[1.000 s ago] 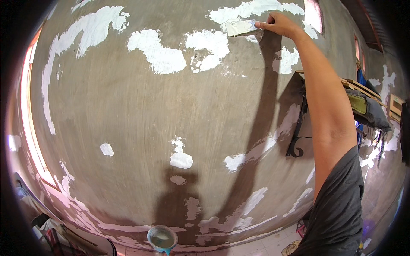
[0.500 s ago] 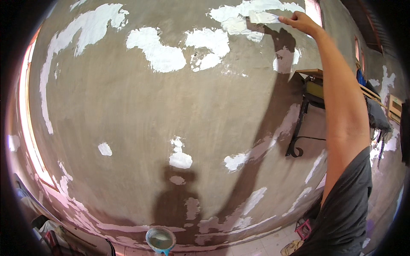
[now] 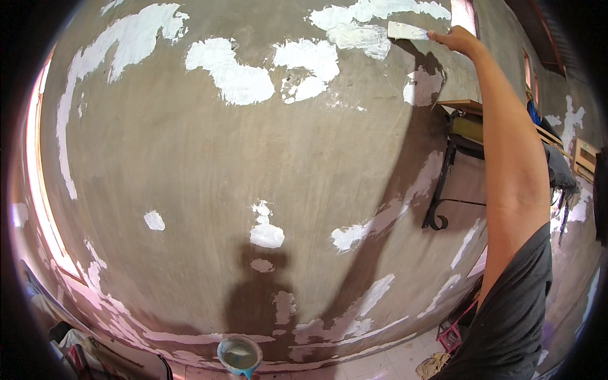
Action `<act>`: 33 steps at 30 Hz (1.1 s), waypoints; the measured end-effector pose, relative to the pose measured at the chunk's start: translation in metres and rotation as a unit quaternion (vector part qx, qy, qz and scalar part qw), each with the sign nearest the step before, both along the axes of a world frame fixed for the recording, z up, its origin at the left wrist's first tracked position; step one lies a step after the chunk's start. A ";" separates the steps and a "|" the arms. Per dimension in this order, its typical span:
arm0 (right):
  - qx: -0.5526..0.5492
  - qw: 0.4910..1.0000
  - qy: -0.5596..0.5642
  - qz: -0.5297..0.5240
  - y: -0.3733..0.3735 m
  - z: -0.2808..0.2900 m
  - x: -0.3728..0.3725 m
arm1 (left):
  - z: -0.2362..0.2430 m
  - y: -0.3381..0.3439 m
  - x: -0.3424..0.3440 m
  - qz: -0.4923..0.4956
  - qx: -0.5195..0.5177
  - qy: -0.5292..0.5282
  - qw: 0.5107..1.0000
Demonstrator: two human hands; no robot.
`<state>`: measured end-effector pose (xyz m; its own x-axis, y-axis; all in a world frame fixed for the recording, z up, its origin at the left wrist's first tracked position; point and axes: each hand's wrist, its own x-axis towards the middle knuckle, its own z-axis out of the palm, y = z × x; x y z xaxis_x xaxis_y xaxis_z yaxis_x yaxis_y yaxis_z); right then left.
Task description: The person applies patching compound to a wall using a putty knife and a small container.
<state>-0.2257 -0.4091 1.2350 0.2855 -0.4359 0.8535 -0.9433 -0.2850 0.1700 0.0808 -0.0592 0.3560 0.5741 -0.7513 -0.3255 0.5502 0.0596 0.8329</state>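
Observation:
My right arm reaches up along the right side, and my right hand (image 3: 458,40) is closed around a putty knife (image 3: 406,30). Its wide pale blade points left, beside a damp-looking patch of white filler (image 3: 361,40) on the grey wall (image 3: 221,158). Whether the blade touches the wall I cannot tell. Low in the middle there is a round pale blue container (image 3: 221,350) with greyish-white material inside; what supports it is hidden. My left hand does not show.
A wooden shelf (image 3: 461,103) on a black scrolled bracket (image 3: 437,190) juts out just left of my forearm. A pink plastic stool (image 3: 449,335) and a crumpled tan cloth (image 3: 433,365) are at the lower right. Piled fabric (image 3: 79,348) lies lower left.
My right hand has shifted right with the putty knife, drawing its blade off the filler patch toward the patch's right side. The container looks nearly unmoved.

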 end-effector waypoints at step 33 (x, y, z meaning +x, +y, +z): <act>-0.180 0.949 -0.141 0.217 -0.016 -0.256 0.133 | 0.019 -0.006 -0.004 -0.001 -0.036 -0.068 0.997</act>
<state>-0.0931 -0.4254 0.9790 0.1088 0.0037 0.9941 -0.7732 -0.6282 0.0870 0.0763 -0.0650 0.3746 0.6079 -0.7708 -0.1906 0.4333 0.1209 0.8931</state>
